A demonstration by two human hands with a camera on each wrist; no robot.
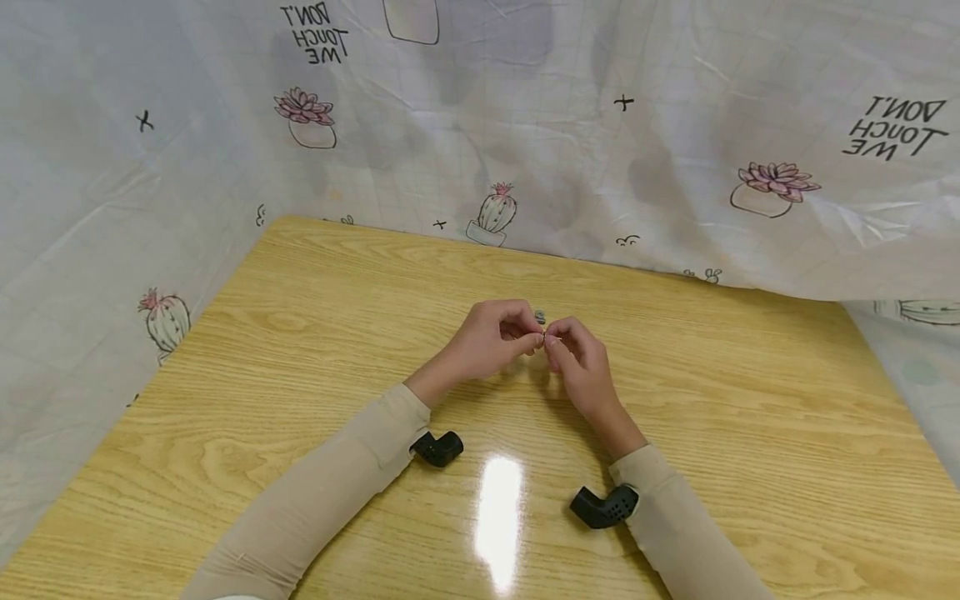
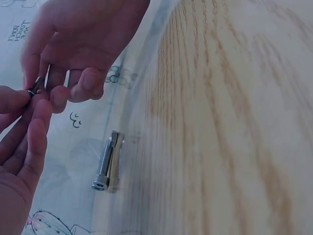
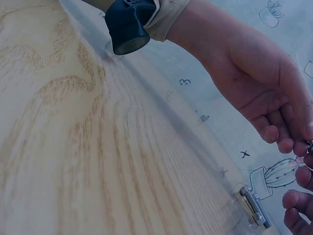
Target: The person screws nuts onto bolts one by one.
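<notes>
Near the middle of the table, my left hand and right hand meet fingertip to fingertip. Between them is a small dark metal piece, thin, with a shiny ring-like band. Thumb and fingers of both hands pinch it; most of it is covered, and its exact kind cannot be made out. Just beyond the fingertips, a silvery threaded bolt lies on the table, its round head at one end. The right wrist view shows the same bolt below the left hand, with fingers of the right hand at the edge.
The wood-grain table spreads out around both hands, with a bright reflection in front. A printed cloth with cactus drawings hangs along the back and sides. Black curved camera mounts sit at both sleeve cuffs.
</notes>
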